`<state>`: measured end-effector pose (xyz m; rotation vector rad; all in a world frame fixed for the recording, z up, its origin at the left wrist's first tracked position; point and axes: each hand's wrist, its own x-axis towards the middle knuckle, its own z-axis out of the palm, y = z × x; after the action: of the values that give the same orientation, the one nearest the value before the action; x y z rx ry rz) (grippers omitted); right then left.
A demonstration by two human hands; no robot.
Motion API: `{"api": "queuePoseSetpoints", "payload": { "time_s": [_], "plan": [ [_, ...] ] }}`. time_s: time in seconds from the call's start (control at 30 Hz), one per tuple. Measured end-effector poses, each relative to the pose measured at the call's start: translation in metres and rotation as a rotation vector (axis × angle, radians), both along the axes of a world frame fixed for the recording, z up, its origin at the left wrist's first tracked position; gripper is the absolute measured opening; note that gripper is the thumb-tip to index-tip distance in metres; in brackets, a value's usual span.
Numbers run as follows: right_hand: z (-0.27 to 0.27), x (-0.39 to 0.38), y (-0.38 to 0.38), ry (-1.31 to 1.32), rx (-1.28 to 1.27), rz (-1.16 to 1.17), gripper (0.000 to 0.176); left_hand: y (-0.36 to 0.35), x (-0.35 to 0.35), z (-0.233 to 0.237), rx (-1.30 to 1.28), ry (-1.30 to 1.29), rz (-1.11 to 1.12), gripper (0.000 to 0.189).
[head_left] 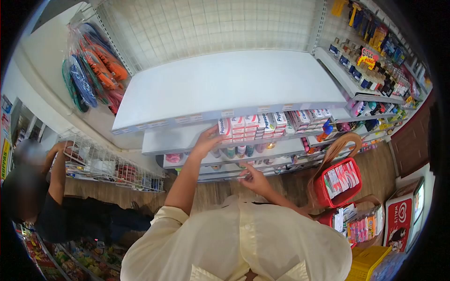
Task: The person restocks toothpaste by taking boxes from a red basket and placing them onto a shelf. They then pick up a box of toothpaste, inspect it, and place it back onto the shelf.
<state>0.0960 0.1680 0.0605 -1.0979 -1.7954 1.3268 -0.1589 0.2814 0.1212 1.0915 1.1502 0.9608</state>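
My left hand (206, 142) is at the left end of a row of stacked toothpaste boxes (238, 128) on the shelf below the bare top one. Its fingers lie along the side of the end box and the thumb is at the front, so it appears to grip that box. The boxes are white with red and blue print, some reading "Pepsodent". Lower and to the right, my right hand (255, 179) hovers in front of the lower shelves, fingers loosely bent and apart, nothing visible in it.
Above the boxes is a white shelf (225, 79). A red basket (332, 201) of boxes stands at right, with another container beside it. Perfume bottles (370, 70) line the right shelves. At left, another person (56, 196) reaches to a wire rack (93, 152); bagged slippers (93, 61) hang above.
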Motion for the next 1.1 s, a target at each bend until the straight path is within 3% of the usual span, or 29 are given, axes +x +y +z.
{"api": "queuePoseSetpoints", "payload": {
  "time_s": [0.2,0.4,0.57,0.8,1.0,1.1],
  "plan": [
    [-0.001,-0.003,-0.036,-0.014,0.006,-0.002,0.066,-0.023,0.005,-0.023,-0.035,0.132,0.088,0.064],
    [-0.002,0.001,-0.086,-0.083,0.061,-0.015,0.065,-0.127,0.033,-0.059,0.108,0.075,0.192,0.045],
    [0.005,0.003,-0.141,-0.052,0.024,0.011,0.066,-0.237,0.043,-0.098,-0.077,-0.014,0.006,0.034],
    [-0.005,0.008,-0.208,0.009,-0.09,0.091,0.066,-0.361,0.063,-0.084,-0.341,-0.04,-0.042,0.027],
    [-0.022,0.018,-0.26,-0.041,-0.003,0.122,0.045,-0.404,0.076,-0.092,-0.317,-0.06,-0.037,0.028],
    [-0.022,0.028,-0.271,-0.043,0.015,0.09,0.044,-0.411,0.087,-0.086,-0.352,-0.063,-0.038,0.029]
  ]
}}
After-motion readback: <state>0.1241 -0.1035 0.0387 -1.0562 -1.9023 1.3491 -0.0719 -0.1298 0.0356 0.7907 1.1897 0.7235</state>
